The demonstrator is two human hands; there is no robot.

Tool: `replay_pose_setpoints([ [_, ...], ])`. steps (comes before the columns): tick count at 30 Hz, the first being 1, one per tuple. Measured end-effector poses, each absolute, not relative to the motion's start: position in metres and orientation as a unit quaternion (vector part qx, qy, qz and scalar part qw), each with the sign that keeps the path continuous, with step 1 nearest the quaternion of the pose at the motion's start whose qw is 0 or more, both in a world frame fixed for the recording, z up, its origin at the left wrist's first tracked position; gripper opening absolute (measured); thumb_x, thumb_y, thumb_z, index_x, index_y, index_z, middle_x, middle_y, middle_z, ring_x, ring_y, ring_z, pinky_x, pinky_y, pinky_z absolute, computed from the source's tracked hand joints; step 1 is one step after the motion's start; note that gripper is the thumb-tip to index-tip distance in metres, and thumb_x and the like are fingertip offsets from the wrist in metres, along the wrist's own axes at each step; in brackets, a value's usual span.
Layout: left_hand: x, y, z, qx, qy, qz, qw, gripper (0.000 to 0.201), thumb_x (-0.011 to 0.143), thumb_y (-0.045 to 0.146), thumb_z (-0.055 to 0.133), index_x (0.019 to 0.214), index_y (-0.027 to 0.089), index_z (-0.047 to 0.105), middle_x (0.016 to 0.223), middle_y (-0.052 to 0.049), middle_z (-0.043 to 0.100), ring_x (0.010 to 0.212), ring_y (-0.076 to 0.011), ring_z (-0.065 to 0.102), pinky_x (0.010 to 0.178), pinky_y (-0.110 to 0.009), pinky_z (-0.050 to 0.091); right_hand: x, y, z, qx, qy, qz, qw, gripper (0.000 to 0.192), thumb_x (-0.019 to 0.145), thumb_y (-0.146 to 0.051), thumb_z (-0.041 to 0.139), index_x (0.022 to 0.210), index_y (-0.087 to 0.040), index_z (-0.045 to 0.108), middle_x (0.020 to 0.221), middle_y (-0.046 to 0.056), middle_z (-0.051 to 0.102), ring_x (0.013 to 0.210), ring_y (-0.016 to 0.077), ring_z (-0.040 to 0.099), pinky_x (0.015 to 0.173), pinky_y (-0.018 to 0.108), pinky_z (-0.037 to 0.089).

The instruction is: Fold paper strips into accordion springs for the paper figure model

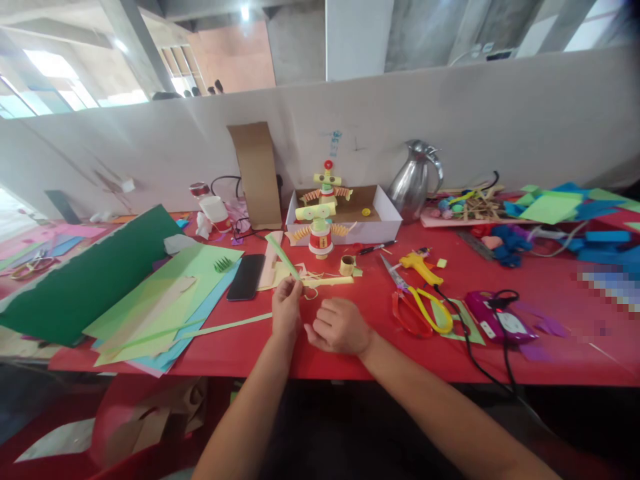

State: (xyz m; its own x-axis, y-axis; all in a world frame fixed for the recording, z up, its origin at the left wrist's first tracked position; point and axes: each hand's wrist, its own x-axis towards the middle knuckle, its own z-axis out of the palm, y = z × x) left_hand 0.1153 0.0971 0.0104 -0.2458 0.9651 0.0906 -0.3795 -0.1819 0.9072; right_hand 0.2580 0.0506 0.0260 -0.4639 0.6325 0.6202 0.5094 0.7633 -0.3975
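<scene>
Your left hand [287, 308] pinches a light green paper strip [283, 255] between its fingers, holding it slanted just above the red tabletop [380, 333]. Your right hand [337, 327] rests curled beside it, fingers closed on nothing visible, with the yellow-handled scissors [417, 303] to its right.

So the thin light-green paper strip [283, 257] is pinched at its lower end in the left hand [287, 308], slanting up toward 11 o'clock above the red tabletop [380, 313]. Its bottom curls into a tiny loop [311, 292] just right of the thumb, near the right hand [339, 327].
</scene>
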Motion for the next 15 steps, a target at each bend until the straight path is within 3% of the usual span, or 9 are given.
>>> replay_pose_setpoints([
  [3, 0.116, 0.094, 0.015, 0.355, 0.385, 0.660, 0.539, 0.033, 0.060, 0.038, 0.084, 0.076, 0.019, 0.061, 0.066, 0.005, 0.058, 0.058, -0.0078, 0.053, 0.059, -0.021, 0.043, 0.246, 0.061, 0.020, -0.418, -0.745, 0.223, 0.470, 0.022, 0.085, -0.044, 0.064, 0.087, -0.024, 0.069, 0.080, 0.005, 0.070, 0.071, 0.0196, 0.063, 0.066, 0.034, 0.049],
  [5, 0.119, 0.092, 0.017, 0.357, 0.372, 0.647, 0.562, 0.034, 0.059, 0.036, 0.085, 0.075, 0.018, 0.062, 0.069, 0.003, 0.062, 0.062, -0.0091, 0.056, 0.062, -0.022, 0.045, 0.244, 0.071, 0.017, -0.423, -0.654, 0.327, 0.535, 0.030, 0.083, -0.046, 0.067, 0.104, -0.024, 0.068, 0.097, 0.006, 0.072, 0.080, 0.0204, 0.067, 0.070, 0.033, 0.053],
  [9, 0.123, 0.088, 0.019, 0.377, 0.350, 0.615, 0.598, 0.029, 0.059, 0.031, 0.086, 0.075, 0.017, 0.066, 0.078, 0.000, 0.067, 0.073, -0.0119, 0.061, 0.074, -0.025, 0.048, 0.250, 0.083, 0.014, -0.387, -0.569, 0.423, 0.589, 0.026, 0.083, -0.043, 0.068, 0.098, -0.024, 0.073, 0.102, 0.006, 0.074, 0.095, 0.0242, 0.069, 0.085, 0.038, 0.055],
  [15, 0.120, 0.088, 0.017, 0.353, 0.368, 0.617, 0.599, 0.028, 0.052, 0.025, 0.088, 0.065, 0.016, 0.065, 0.068, 0.001, 0.066, 0.064, -0.0097, 0.058, 0.068, -0.023, 0.046, 0.253, 0.082, 0.015, -0.380, -0.534, 0.463, 0.597, 0.023, 0.079, -0.042, 0.071, 0.091, -0.023, 0.075, 0.095, 0.004, 0.076, 0.092, 0.0252, 0.071, 0.087, 0.041, 0.056],
])
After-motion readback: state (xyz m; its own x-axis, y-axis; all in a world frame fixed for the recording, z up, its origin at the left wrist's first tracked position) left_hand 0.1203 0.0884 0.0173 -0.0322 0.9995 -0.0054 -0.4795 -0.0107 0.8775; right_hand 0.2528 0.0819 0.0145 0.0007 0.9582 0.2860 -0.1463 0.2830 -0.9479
